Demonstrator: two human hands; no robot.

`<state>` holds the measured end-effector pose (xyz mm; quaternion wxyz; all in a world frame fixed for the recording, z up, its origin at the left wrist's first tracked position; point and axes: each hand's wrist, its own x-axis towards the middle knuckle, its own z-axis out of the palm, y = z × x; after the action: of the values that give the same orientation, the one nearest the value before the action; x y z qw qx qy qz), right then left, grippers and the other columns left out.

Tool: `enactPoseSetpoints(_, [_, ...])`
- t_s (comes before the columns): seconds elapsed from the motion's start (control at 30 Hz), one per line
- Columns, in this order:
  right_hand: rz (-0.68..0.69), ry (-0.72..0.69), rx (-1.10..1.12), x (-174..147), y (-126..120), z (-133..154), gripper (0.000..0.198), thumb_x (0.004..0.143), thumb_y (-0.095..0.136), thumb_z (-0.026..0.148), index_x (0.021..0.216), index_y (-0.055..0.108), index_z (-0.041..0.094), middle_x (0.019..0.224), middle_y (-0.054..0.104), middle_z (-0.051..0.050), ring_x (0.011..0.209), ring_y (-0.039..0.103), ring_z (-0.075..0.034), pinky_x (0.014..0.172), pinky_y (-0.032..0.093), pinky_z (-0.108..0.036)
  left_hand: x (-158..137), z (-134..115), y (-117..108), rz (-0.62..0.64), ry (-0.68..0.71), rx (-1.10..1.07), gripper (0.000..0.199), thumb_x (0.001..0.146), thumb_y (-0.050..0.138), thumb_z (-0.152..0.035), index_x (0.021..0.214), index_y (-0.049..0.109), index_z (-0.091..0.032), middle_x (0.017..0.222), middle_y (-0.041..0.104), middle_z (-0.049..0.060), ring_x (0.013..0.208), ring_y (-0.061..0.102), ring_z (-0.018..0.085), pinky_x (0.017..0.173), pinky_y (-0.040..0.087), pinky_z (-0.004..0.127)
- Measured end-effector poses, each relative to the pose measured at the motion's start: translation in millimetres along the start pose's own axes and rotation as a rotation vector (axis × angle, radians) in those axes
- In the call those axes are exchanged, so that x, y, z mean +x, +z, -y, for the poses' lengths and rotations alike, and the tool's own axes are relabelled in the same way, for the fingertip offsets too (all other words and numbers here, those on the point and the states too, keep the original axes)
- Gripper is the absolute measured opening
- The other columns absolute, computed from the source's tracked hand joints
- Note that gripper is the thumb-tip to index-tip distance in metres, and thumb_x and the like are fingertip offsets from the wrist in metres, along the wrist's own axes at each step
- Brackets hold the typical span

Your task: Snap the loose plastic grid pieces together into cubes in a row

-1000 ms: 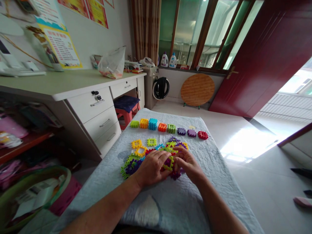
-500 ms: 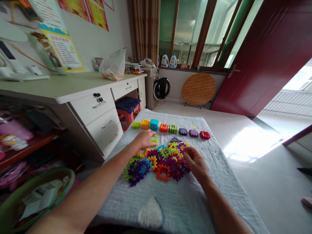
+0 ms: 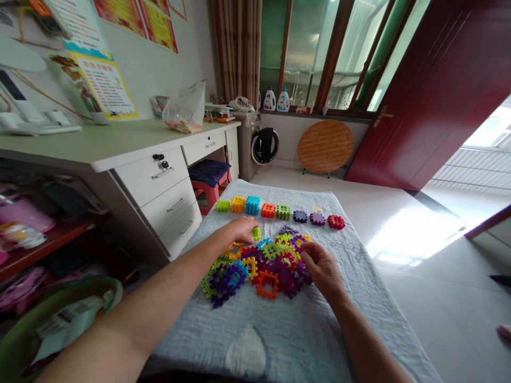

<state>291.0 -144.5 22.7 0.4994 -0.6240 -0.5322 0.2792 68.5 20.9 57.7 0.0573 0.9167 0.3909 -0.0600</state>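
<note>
A big pile of flat, bumpy pieces [image 3: 281, 271] lies on the cloth [image 3: 247, 346] right in front of you. Your left hand [image 3: 241, 229] is at the back left of the pile. Its thumb and fingers look pinched on a green piece [image 3: 256, 233], just behind the pile. I can't tell if that piece is up off the cloth. Your right hand [image 3: 321, 263] is at the right side of the pile, with its fingers bent and their tips by the pieces there. I can't tell if it grips one or only touches.

Farther behind the pile is a row of eight blocks [image 3: 268, 210]: green, yellow, blue, orange, green, two purple and one red. I think those are done, since they look put together and lined up. The pile is what's left loose, all mixed up, with an orange piece [image 3: 266, 293] at its front. It looks like a lot, but the pieces overlap, so I can't count them.

Far behind the pile, two bottles [image 3: 270, 99] have labels, but the words are too tiny. Far to the left of the pile, a poster [image 3: 107, 88] has lines of print I can't read. I can't make out any brand.
</note>
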Motion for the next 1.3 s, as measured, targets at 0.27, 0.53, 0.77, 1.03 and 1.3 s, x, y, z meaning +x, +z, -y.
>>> enactPoseSetpoints(0.27, [0.008,-0.029,-0.017,-1,-1,1,0.026,0.078,0.058,0.038,0.092,0.062,0.016,0.059,0.047,0.003,0.051,0.036,-0.009,0.046,0.029,-0.021,-5,11,6,-0.038,-0.056,-0.027,0.046,0.06,0.067,-0.039,0.101,0.064,-0.018,0.103,0.064,0.007,0.093,0.061,0.022,0.079,0.047,0.025])
enactPoseSetpoints(0.53, [0.003,-0.038,-0.045,-1,-1,-1,0.024,0.078,0.058,0.036,0.09,0.064,0.017,0.056,0.044,0.004,0.05,0.036,-0.009,0.046,0.029,-0.021,-2,7,5,-0.042,-0.06,-0.024,0.046,0.061,0.068,-0.044,0.099,0.066,-0.017,0.101,0.064,0.007,0.091,0.061,0.022,0.077,0.046,0.025])
enactPoseSetpoints(0.77, [0.01,-0.04,-0.05,0,-2,0,0.023,0.078,0.058,0.036,0.09,0.063,0.017,0.056,0.043,0.004,0.05,0.035,-0.01,0.046,0.029,-0.022,1,4,-2,-0.001,-0.034,0.023,0.041,0.058,0.068,-0.039,0.093,0.067,-0.019,0.099,0.065,0.006,0.09,0.061,0.022,0.073,0.046,0.026])
enactPoseSetpoints(1.03, [0.01,-0.006,-0.034,-2,-2,-1,0.027,0.078,0.058,0.04,0.09,0.063,0.017,0.057,0.046,0.004,0.05,0.037,-0.01,0.046,0.03,-0.022,-3,5,-4,-0.048,-0.018,0.037,0.035,0.057,0.067,-0.036,0.087,0.067,-0.019,0.094,0.066,0.005,0.086,0.062,0.023,0.073,0.047,0.027])
enactPoseSetpoints(1.3, [0.008,-0.011,-0.102,-5,-5,-4,0.028,0.079,0.056,0.041,0.089,0.065,0.016,0.056,0.046,0.003,0.05,0.037,-0.01,0.046,0.031,-0.022,-33,104,-23,-0.285,-0.151,0.01,0.042,0.062,0.064,-0.038,0.098,0.064,-0.017,0.099,0.063,0.007,0.091,0.06,0.021,0.084,0.045,0.026])
